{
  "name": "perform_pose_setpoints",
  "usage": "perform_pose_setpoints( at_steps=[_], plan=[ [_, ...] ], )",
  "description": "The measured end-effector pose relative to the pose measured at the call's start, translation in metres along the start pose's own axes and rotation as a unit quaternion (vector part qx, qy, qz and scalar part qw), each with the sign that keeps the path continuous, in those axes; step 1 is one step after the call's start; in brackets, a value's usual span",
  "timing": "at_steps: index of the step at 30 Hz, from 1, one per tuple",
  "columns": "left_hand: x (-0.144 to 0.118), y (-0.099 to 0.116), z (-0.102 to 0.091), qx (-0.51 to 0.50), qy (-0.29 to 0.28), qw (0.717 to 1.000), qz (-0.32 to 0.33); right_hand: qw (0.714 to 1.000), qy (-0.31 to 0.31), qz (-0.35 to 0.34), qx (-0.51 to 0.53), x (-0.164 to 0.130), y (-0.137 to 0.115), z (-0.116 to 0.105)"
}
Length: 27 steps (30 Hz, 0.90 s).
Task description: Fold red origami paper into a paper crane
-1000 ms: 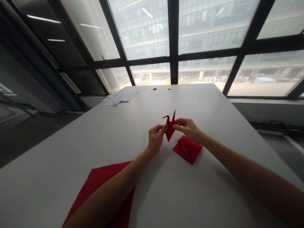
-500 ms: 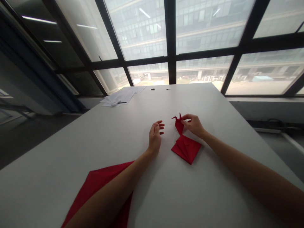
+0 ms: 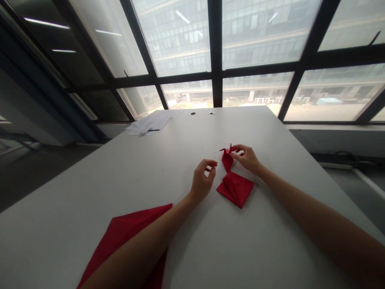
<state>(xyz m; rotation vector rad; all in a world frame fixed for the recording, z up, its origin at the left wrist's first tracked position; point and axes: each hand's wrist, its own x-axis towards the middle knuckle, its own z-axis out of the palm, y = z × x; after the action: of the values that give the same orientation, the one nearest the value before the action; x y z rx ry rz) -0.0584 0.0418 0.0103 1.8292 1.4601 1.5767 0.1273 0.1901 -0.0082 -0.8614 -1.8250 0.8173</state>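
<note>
A small red origami crane stands on the white table, its two thin points sticking up. My right hand pinches it at the right-hand point, between thumb and fingers. To the left of the crane is my left hand, fingers curled towards the thumb with a small gap and nothing between them. Just in front of the crane lies a folded red paper piece with layered flaps. A larger red sheet with creases lies under my left forearm, which hides part of it.
Loose white papers with a dark pen-like stick on them lie at the table's far left. Two small round holes are near the far edge of the table. Beyond it stand large dark-framed windows.
My left hand has moved right, towards the crane, and its fingers have curled closer to the thumb. The crane has turned slightly in my right hand, which has barely moved.
</note>
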Motion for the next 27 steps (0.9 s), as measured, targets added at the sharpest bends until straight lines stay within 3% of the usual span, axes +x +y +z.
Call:
perform_pose_setpoints(
  at_steps=[4,7,11,13,15,17,20,24,27],
  plan=[
    [-0.01,0.012,0.003,0.063,-0.188,0.97,0.142,0.999,0.001,0.017,0.032,-0.001,-0.001,0.0],
    [-0.016,0.018,0.005,0.12,-0.288,0.932,0.182,0.985,0.058,0.084,0.142,0.003,-0.003,-0.01],
    [-0.02,0.023,0.006,0.174,-0.34,0.905,0.186,0.943,0.19,0.148,0.229,0.014,-0.012,-0.032],
    [-0.021,0.026,0.006,0.192,-0.348,0.898,0.191,0.94,0.236,0.148,0.199,0.011,-0.021,-0.039],
    [-0.023,0.03,0.006,0.21,-0.353,0.89,0.196,0.952,0.243,0.131,0.132,-0.004,-0.034,-0.039],
    [-0.025,0.033,0.007,0.233,-0.348,0.886,0.198,0.976,0.191,0.094,0.054,-0.034,-0.048,-0.037],
    [-0.03,0.038,0.01,0.263,-0.327,0.885,0.2,0.996,0.002,0.077,-0.036,-0.093,-0.068,-0.033],
    [-0.035,0.04,0.015,0.272,-0.324,0.882,0.209,0.977,-0.117,-0.023,-0.178,-0.154,-0.086,-0.038],
    [-0.034,0.038,0.017,0.262,-0.336,0.878,0.22,0.955,-0.133,-0.055,-0.26,-0.164,-0.093,-0.043]
  ],
)
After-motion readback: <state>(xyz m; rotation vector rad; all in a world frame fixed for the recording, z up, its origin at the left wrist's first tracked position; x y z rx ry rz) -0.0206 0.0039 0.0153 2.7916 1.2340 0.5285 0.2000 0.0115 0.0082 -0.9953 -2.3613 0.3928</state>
